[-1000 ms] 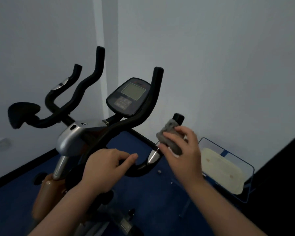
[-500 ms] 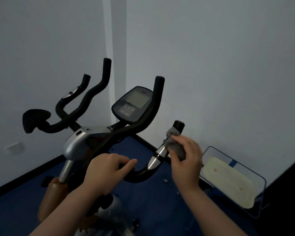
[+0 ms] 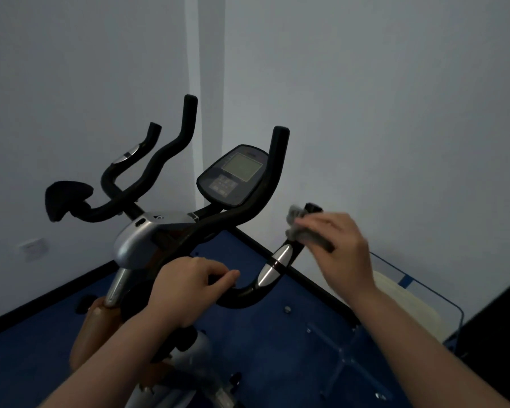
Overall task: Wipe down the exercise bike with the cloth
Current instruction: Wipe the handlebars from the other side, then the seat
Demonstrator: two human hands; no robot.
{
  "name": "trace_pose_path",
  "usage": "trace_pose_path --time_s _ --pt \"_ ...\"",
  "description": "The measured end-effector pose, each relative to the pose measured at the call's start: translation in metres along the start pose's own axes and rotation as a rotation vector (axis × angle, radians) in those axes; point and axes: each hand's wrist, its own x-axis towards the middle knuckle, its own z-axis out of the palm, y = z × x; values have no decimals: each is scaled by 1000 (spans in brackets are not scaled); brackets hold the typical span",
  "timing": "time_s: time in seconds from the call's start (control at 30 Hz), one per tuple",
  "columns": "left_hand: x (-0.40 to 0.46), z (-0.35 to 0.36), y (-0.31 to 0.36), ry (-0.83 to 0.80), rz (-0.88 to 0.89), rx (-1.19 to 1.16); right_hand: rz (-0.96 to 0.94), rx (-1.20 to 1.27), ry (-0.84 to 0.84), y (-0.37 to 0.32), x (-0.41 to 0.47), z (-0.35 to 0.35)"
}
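Head view looks down on a black exercise bike (image 3: 165, 228) standing in a room corner, its handlebars spreading toward 2 pale walls (image 3: 380, 98). Right hand (image 3: 340, 251) grips a grey cloth (image 3: 302, 229), fingers curled over it, wrapping it round the short right handlebar stub (image 3: 312, 208) just below its black end cap; this hand is motion-blurred. Just below the cloth, a silver pulse sensor (image 3: 274, 265) lies bare on the same bar. Left hand (image 3: 186, 287) is clamped on the near curved bar (image 3: 242, 293), thumb and forefinger pointing right, a bare stretch of bar between it and the sensor. Both hands are apart.

Behind them the console (image 3: 233, 178) with its grey screen tilts toward the viewer, tucked beside the tall right horn (image 3: 277, 160). Farther left, 2 more horns rise, the tallest (image 3: 189, 119) close in line with the wall corner. A black pad (image 3: 65, 197) caps the far left end of the bars. A silver cover (image 3: 142, 240) sits at the stem.

Open blue floor (image 3: 248, 334) shows under the bars and to the near right, edged by dark skirting (image 3: 306, 284). At the right wall stands a blue-rimmed clear container (image 3: 418, 278) holding something cream-coloured, near the right forearm.
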Motion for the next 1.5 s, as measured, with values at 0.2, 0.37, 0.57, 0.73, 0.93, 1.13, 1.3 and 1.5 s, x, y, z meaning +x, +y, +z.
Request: trace_pose_path --time_s 0.2,0.37,0.57,0.73,0.93,1.13,1.3,1.5 --pt "-1 -2 3 -18 -21 -9 205 34 36 -36 -36 28" --pt "-1 -2 1 -14 -17 2 -80 -171 -6 -5 4 1" --pt "-3 -2 1 -3 -9 -29 70 -115 10 -16 -20 25" --pt "-3 0 0 18 0 -56 -79 -181 114 13 16 3" --pt "-2 2 -1 24 8 -43 307 219 297 -19 -39 42" --pt "-1 3 -1 31 13 -39 268 164 374 -1 0 19" --pt "-2 3 -1 22 5 -37 83 -113 35 -13 -14 18" --pt "-2 1 1 29 16 -52 32 -316 -48 -16 27 -4"
